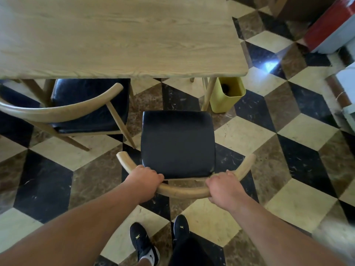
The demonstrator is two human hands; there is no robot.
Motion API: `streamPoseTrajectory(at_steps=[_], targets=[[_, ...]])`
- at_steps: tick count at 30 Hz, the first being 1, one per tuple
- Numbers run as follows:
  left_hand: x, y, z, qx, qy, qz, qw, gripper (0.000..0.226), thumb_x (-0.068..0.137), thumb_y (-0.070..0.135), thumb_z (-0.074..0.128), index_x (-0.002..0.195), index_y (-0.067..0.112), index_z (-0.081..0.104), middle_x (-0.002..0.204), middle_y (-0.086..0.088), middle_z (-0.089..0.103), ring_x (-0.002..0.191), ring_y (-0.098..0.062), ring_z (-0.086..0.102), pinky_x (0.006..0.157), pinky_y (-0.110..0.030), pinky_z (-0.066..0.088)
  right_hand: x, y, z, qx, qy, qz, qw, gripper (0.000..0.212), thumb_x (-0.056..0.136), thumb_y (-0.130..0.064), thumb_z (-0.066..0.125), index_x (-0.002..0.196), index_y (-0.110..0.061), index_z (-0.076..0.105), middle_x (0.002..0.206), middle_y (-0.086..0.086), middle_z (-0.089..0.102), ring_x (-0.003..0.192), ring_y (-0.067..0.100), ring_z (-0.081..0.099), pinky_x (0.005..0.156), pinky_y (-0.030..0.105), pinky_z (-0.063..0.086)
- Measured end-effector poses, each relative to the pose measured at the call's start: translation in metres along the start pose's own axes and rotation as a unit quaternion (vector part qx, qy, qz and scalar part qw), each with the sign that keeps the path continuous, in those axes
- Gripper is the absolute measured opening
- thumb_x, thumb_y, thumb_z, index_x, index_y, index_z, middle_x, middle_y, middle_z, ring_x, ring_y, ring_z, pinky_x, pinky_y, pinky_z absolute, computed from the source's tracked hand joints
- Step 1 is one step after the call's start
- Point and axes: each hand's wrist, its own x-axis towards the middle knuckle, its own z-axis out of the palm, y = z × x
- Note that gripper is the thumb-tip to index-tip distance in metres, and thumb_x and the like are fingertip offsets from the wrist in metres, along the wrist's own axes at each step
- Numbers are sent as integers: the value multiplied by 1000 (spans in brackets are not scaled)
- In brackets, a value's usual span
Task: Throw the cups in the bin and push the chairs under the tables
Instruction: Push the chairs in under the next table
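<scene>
Two chairs (177, 143) (86, 106), one table (115, 35), one bin (226, 96).

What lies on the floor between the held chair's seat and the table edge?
Head view: only bare tiled floor lies between the seat and the table edge. The yellow bin stands off to the right.

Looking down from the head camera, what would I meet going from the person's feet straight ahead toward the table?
Black shoes → curved chair back gripped by left hand and right hand → black seat → bare floor → wooden table.
</scene>
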Motion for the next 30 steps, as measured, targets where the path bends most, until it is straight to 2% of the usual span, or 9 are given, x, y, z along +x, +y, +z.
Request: streamPoseTrajectory(at_steps=[6, 9, 11, 15, 18, 19, 21, 26, 30], targets=[[35, -29, -16, 0, -1, -17, 1000, 33, 98, 32, 73, 129, 33, 63, 116, 4, 71, 109, -20, 67, 104, -45, 49, 44, 18, -23, -10, 10, -12, 1000, 30, 95, -45, 72, 114, -22, 67, 106, 1, 73, 102, 29, 68, 101, 49, 48], [55, -46, -34, 13, 1, -19, 1000, 31, 98, 33, 70, 129, 34, 65, 115, 5, 71, 108, -20, 67, 103, -45, 49, 67, 32, -40, -3, 20, -28, 999, 37, 95, -51, 71, 118, -23, 67, 110, 2, 71, 107, 29, 65, 105, 50, 45], [62, -59, -42, 35, -27, -13, 999, 33, 97, 34, 72, 129, 34, 65, 117, 5, 70, 109, -20, 66, 102, -44, 48, 79, 34, -48, -18, 18, -68, 997, 38, 96, -52, 69, 119, -22, 68, 111, 3, 71, 108, 29, 64, 109, 53, 43], [64, -83, -48, 51, -56, -38, 996, 38, 97, 32, 72, 134, 32, 65, 127, 4, 69, 119, -21, 63, 110, -45, 46, 97, 20, -59, 25, 15, -116, 993, 21, 99, -37, 68, 114, -22, 66, 104, 2, 70, 103, 30, 65, 112, 56, 40], [66, -90, -53, 57, -55, -64, 995, 37, 98, 29, 70, 134, 31, 66, 132, 3, 68, 123, -22, 61, 113, -43, 44, 107, 17, -70, 49, 13, -126, 991, 13, 99, -30, 67, 109, -23, 61, 91, -1, 59, 93, 29, 65, 91, 50, 45], [69, -92, -55, 53, -58, -68, 995, 35, 98, 29, 69, 133, 31, 66, 131, 3, 68, 123, -22, 61, 113, -43, 45, 111, 21, -75, 54, 11, -125, 991, 11, 100, -29, 66, 106, -24, 58, 90, -1, 58, 91, 29, 64, 83, 47, 43], [75, -94, -59, 41, -63, -74, 994, 34, 98, 30, 69, 132, 32, 66, 129, 5, 68, 121, -21, 62, 111, -42, 46, 122, 32, -85, 50, 11, -114, 992, 12, 101, -30, 65, 105, -25, 56, 96, 0, 64, 94, 29, 66, 77, 44, 39], [102, -104, -77, 35, -31, -61, 997, 29, 99, 30, 65, 128, 33, 65, 119, 5, 71, 111, -22, 66, 101, -44, 50, 157, 68, -107, 25, 22, -89, 995, 16, 97, -36, 69, 108, -27, 61, 100, -3, 69, 96, 28, 68, 91, 48, 44], [121, -116, -89, 48, -26, -44, 998, 27, 98, 29, 64, 125, 35, 65, 116, 7, 72, 107, -22, 68, 96, -45, 52, 173, 81, -114, 18, 28, -84, 996, 15, 96, -36, 68, 107, -28, 60, 99, -4, 69, 94, 28, 68, 93, 49, 45]])
